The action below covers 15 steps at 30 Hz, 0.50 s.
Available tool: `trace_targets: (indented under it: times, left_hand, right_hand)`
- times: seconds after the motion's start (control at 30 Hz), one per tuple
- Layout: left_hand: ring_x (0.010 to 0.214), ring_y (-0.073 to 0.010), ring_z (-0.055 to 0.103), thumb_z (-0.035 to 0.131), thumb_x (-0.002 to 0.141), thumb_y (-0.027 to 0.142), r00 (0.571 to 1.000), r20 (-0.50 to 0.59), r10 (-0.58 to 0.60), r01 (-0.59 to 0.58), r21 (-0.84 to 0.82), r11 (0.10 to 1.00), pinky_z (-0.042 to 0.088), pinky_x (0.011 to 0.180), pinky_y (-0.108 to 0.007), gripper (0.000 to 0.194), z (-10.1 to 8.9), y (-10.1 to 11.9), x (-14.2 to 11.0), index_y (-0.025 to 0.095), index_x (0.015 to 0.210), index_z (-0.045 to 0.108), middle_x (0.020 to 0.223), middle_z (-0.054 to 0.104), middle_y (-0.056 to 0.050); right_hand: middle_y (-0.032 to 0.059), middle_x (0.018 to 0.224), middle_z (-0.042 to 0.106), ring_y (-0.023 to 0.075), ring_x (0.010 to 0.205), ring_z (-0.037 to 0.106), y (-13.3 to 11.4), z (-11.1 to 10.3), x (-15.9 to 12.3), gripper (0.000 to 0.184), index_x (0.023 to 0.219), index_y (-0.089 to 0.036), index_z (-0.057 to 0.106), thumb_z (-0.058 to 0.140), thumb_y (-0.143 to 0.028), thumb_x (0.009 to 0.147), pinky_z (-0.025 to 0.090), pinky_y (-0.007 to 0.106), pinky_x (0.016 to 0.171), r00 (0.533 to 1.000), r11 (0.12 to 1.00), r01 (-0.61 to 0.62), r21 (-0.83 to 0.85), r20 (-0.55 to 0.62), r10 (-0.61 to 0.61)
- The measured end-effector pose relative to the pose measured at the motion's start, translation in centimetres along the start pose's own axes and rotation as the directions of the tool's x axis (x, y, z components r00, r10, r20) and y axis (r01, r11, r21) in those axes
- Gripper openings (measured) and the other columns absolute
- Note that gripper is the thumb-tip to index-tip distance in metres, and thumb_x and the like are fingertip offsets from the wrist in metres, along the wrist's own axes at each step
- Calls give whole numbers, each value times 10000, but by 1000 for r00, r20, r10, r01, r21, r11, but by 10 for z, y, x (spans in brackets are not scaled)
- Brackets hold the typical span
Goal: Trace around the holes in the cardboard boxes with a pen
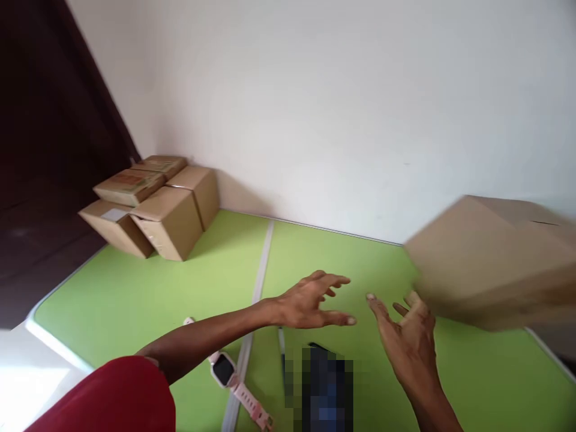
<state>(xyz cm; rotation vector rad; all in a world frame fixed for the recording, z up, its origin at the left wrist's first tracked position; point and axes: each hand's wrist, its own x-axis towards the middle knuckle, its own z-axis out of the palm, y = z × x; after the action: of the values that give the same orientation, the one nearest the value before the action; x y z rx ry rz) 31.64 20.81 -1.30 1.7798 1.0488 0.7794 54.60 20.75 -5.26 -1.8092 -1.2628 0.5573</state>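
Above the middle of the green table, my left hand [310,303] reaches to the right with its fingers apart and nothing in them. Facing it, my right hand [409,339] is also open and empty. Its fingertips are near the lower left edge of a large cardboard box [490,264]; whether they touch, I cannot tell. Below my left forearm lies a smartwatch [224,369] with a pink strap, partly hidden by the arm. A thin pen-like stick [281,342] lies near my left hand. Between my wrists, a dark object [327,390] is blurred into blocks.
Several smaller cardboard boxes [173,216] are stacked at the back left of the green table [216,264]. A pale seam [263,261] runs across the tabletop. Behind it rises a white wall [337,108], and a dark panel [49,132] stands at the left.
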Motion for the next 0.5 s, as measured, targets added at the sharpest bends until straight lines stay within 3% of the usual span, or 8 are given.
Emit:
trace_targets:
  times: [0.07,0.13,0.17,0.23,0.3,0.37,0.43,0.5]
  left_hand:
    - [1156,-303,829,952,901,454,976,-219,-12,17,24,1000,724,898,-427,681,-43,-9,-69,242,1512,740,1424,776,-166]
    - [1151,-295,810,824,1007,463,868,-496,-21,58,59,997,707,948,-466,496,-86,-20,-131,227,1436,747,1371,783,-161]
    - [1120,-289,800,762,1046,485,776,-630,-18,84,75,994,697,955,-483,441,-108,-27,-159,226,1403,737,1351,777,-159]
    - [1192,-305,753,663,1094,551,534,-846,2,147,95,985,655,1034,-525,432,-149,-41,-209,226,1375,695,1375,737,-166]
    - [1322,-352,685,645,1089,619,276,-961,16,221,79,972,594,1127,-587,544,-189,-56,-250,223,1460,609,1498,653,-198]
    - [1462,-411,586,693,1037,683,69,-998,13,283,32,959,512,1219,-649,743,-231,-72,-280,211,1580,504,1632,533,-240]
    - [1598,-443,466,698,1030,695,-48,-999,-18,312,-33,950,398,1322,-677,842,-276,-92,-299,206,1665,440,1738,428,-255]
    - [1695,-435,359,654,1090,642,-94,-993,-66,308,-93,947,262,1403,-688,755,-319,-112,-305,209,1680,469,1786,411,-233]
  right_hand:
    - [396,1632,533,565,1380,680,-37,33,-29,1160,1628,-55,533,630,-898,836,663,674,971,974,991,112,74,189,-124]
    - [328,1611,592,509,1404,688,-80,73,-56,985,1533,-134,618,621,-876,885,680,636,993,877,961,198,192,404,-261]
    - [301,1609,611,486,1422,687,-102,94,-69,907,1505,-166,633,621,-855,915,676,631,1026,805,944,223,245,499,-320]
    - [286,1615,622,476,1456,674,-144,137,-92,837,1512,-195,624,641,-810,945,647,661,1097,665,912,242,332,627,-405]
    - [300,1606,635,491,1462,674,-179,178,-114,818,1515,-187,631,667,-782,954,618,696,1137,556,889,243,389,695,-456]
    - [301,1542,698,478,1407,728,-208,214,-139,752,1442,-167,699,670,-762,983,631,672,1138,453,868,236,436,741,-496]
    - [265,1465,774,431,1332,792,-230,247,-167,688,1381,-169,757,682,-742,1008,677,600,1099,347,847,233,478,773,-531]
    - [217,1490,787,398,1354,793,-247,277,-195,689,1455,-198,746,726,-718,1003,690,563,1093,296,816,242,524,761,-577]
